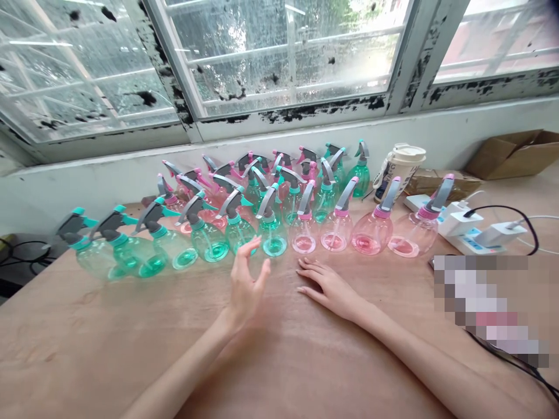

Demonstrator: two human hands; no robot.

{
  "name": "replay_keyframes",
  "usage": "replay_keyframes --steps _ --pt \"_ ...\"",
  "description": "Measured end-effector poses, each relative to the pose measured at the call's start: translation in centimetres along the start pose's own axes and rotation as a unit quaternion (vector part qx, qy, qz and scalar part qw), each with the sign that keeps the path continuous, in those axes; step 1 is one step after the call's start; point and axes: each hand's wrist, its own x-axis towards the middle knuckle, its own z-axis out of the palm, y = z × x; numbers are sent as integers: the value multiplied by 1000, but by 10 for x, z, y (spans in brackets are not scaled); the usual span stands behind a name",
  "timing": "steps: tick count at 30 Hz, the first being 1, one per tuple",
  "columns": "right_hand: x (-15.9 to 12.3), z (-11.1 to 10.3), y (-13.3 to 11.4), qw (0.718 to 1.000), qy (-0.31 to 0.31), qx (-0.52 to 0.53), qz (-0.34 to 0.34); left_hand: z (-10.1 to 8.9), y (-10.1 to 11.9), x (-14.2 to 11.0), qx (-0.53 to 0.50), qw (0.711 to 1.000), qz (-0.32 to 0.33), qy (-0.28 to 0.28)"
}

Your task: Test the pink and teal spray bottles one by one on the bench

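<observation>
Head view, left hand [247, 285]: raised, fingers loosely bent, holding nothing, just before the green bottles; contact unclear.
Right hand [332, 289]: palm down on the table [109, 349], fingers spread, grasping nothing, near the pink bottles.
Green bottles [273, 237]: front row, left.
Pink bottles [372, 233]: front row, right.
Cup [399, 166]: behind the pink bottles.

From my end: wooden table [279, 372] bearing green spray bottles [213, 241], pink spray bottles [372, 233], lidded cup [399, 169], power strip [470, 243].
</observation>
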Motion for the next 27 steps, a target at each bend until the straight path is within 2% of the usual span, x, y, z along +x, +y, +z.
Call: replay_keyframes --steps 2,4,8,11,15,18,21,27 --pt "0 1 0 1000 8 -1 0 7 7 -3 2 999 15 -45" --pt "0 2 0 1000 13 -2 -3 22 14 3 0 997 20 -76" --pt "1 1 0 999 26 4 -20 60 23 30 -37 997 -11 -68" --pt "2 -2 -1 996 82 3 -21 82 24 51 -33 997 -26 -63" --pt "4 -10 -2 988 155 -20 -3 100 22 70 -14 997 -19 -70" --pt "6 -18 -1 980 195 -31 15 105 18 76 -12 997 -6 -82" --pt "6 -26 2 971 235 -27 29 103 16 73 -5 995 7 -101" --pt "3 -39 11 960 275 -2 51 74 25 48 19 991 23 -134"
